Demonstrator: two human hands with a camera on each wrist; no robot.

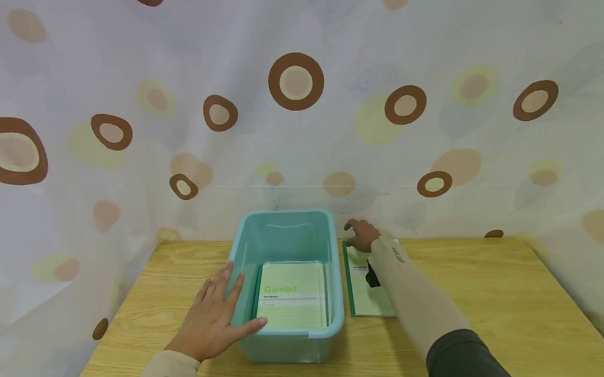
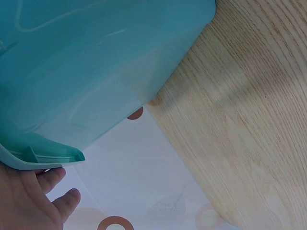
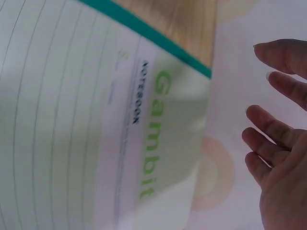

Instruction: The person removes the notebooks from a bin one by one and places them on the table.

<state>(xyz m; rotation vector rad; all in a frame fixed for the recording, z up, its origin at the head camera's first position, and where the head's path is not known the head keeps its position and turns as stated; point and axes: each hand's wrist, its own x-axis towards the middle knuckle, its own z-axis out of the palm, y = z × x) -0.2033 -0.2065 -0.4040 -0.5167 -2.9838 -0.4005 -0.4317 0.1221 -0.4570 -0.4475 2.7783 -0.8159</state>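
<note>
A light blue plastic bin point(image 1: 296, 342) stands on the table with pale green "Gambit" notebooks point(image 1: 293, 312) lying inside it. My left hand point(image 1: 210, 315) rests on the bin's left rim with fingers spread and fairly straight. In the left wrist view, fingers point(image 2: 67, 203) show just beyond the bin's rim. Right of the bin lies another green notebook point(image 1: 366, 301) with a dark green spine, partly covered by my right arm. Over its far end is my right hand point(image 1: 363, 235), fingers loosely bent and holding nothing. The right wrist view shows those fingers point(image 3: 268, 124) apart from the notebook's cover point(image 3: 163, 158).
The wooden table point(image 1: 485, 298) extends to both sides of the bin. Behind it and along the sides hangs a white sheet point(image 1: 342, 147) with brown and beige circles, close behind the bin's far end.
</note>
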